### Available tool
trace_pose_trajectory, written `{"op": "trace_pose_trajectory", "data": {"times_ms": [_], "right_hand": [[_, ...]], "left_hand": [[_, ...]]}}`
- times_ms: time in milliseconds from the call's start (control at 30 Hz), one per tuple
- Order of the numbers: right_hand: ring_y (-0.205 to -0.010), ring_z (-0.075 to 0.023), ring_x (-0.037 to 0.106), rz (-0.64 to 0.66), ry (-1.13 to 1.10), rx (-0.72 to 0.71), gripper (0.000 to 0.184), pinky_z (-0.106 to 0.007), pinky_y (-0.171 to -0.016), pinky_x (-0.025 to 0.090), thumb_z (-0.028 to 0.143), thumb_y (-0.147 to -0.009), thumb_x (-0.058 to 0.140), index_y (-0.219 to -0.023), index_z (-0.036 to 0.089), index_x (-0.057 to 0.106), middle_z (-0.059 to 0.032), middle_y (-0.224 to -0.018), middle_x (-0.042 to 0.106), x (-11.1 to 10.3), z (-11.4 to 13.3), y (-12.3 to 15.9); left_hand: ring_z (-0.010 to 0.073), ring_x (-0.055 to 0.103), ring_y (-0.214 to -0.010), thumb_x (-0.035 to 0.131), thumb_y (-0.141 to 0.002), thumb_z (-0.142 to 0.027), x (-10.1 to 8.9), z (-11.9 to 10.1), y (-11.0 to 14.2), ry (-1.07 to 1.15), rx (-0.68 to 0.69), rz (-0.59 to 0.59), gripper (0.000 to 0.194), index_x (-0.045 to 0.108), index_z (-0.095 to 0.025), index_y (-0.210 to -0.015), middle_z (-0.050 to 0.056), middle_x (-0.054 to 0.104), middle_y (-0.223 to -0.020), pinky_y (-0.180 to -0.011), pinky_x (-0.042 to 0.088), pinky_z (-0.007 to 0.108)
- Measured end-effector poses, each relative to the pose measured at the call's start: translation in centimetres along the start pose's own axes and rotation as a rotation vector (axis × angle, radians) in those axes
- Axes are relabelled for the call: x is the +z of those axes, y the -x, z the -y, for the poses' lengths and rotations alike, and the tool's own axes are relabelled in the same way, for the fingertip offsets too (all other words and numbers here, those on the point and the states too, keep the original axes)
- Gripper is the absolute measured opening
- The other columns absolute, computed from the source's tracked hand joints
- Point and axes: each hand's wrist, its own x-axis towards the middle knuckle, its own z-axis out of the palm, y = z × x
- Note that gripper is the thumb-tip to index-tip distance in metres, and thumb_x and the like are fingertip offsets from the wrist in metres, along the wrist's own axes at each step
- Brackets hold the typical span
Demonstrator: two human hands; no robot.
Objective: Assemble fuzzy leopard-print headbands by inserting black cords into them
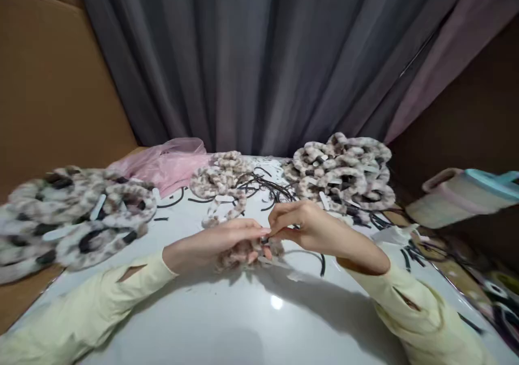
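Note:
My left hand (221, 238) is closed around a small spotted furry piece (233, 259), whose pale brown fluff shows below the fingers, just above the white table. Against it, the fingertips of my right hand (310, 225) pinch a small dark bit at the top of the fur. What exactly that bit is stays hidden between the fingers. A thin dark strip (323, 265) lies to the right of the furry piece, beneath my right wrist. Just beyond my hands is a loose group of spotted furry loops (219, 184), one with a white tag.
Piles of furry loops lie at the left (81, 208) and back right (344, 170). Black strips (273, 185) are tangled between them. A pink plastic bag (166, 162) rests at the back left. On the right stands a tumbler (450, 200) with a blue lid. A grey curtain (243, 62) hangs behind.

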Motion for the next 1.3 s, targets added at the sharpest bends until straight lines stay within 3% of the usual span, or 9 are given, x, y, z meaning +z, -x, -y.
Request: {"op": "trace_pose_trajectory", "data": {"times_ms": [267, 567, 700, 900, 1067, 1200, 1300], "right_hand": [[-0.061, -0.0108, 0.055, -0.059, -0.009, -0.038, 0.017, -0.02, -0.058, 0.039, 0.005, -0.079, 0.054, -0.068, 0.014, 0.064, -0.0034, -0.07, 0.062, 0.9, -0.8, -0.1], [-0.073, -0.0128, 0.059, -0.054, -0.002, -0.064, 0.016, -0.021, -0.065, 0.043, 0.004, -0.081, 0.052, -0.084, 0.011, 0.066, -0.007, -0.082, 0.064, -0.3, -0.2, 0.1], [-0.07, -0.0115, 0.058, -0.072, 0.037, -0.093, 0.019, -0.02, -0.065, 0.043, 0.004, -0.082, 0.05, -0.08, 0.012, 0.067, -0.0069, -0.083, 0.064, -0.6, 0.0, 0.2], [-0.073, -0.012, 0.059, -0.054, 0.068, -0.106, 0.023, -0.021, -0.066, 0.044, 0.003, -0.083, 0.046, -0.083, 0.013, 0.066, -0.0074, -0.087, 0.064, -0.7, 0.2, 0.4], [-0.078, -0.0133, 0.061, -0.065, 0.065, -0.123, 0.027, -0.022, -0.068, 0.046, -0.001, -0.081, 0.042, -0.084, 0.012, 0.066, -0.0091, -0.091, 0.064, -0.8, 0.0, 0.5], [-0.078, -0.0127, 0.062, -0.093, 0.063, -0.164, 0.031, -0.021, -0.068, 0.046, -0.003, -0.08, 0.04, -0.082, 0.012, 0.067, -0.0092, -0.091, 0.065, -0.3, -0.6, 0.3], [-0.078, -0.0126, 0.063, -0.11, 0.057, -0.176, 0.035, -0.02, -0.068, 0.047, -0.004, -0.079, 0.038, -0.082, 0.013, 0.069, -0.0093, -0.09, 0.065, 0.1, -1.0, 0.2]], "left_hand": [[0.0031, 0.032, -0.036, 0.052, -0.079, -0.055, -0.1, 1.7, -1.2, -0.074, 0.082, -0.091, 0.038, 0.046, -0.019, -0.088, -0.006, 0.054, -0.059, -0.034, 0.02, 0.014], [0.0041, 0.036, -0.041, 0.051, -0.084, -0.043, 0.7, 1.6, -1.1, -0.121, 0.193, -0.219, 0.026, 0.044, -0.018, -0.083, -0.005, 0.057, -0.06, -0.042, 0.029, 0.016], [0.0065, 0.045, -0.053, 0.049, -0.086, -0.037, 1.0, 2.2, -1.0, -0.236, 0.275, -0.276, 0.02, 0.045, -0.018, -0.085, -0.001, 0.06, -0.075, -0.05, 0.034, 0.019], [0.0084, 0.043, -0.052, 0.038, -0.091, -0.03, 1.3, 3.6, -1.1, -0.563, 0.437, -0.333, 0.014, 0.04, -0.02, -0.082, -0.005, 0.049, -0.063, -0.051, 0.034, 0.02], [0.0103, 0.053, -0.062, 0.035, -0.091, -0.019, 1.6, 3.7, -0.9, -0.733, 0.554, -0.343, 0.003, 0.038, -0.02, -0.09, 0.002, 0.058, -0.08, -0.058, 0.041, 0.022], [0.014, 0.063, -0.078, 0.034, -0.09, -0.013, 1.7, 3.8, -0.8, -0.82, 0.656, -0.361, 0.023, 0.031, -0.018, -0.113, 0.008, 0.062, -0.094, -0.063, 0.048, 0.023], [0.0155, 0.064, -0.09, 0.035, -0.089, -0.01, 1.7, 4.1, -0.8, -0.885, 0.772, -0.386, 0.031, 0.027, -0.018, -0.118, 0.011, 0.061, -0.1, -0.071, 0.051, 0.023]]}}
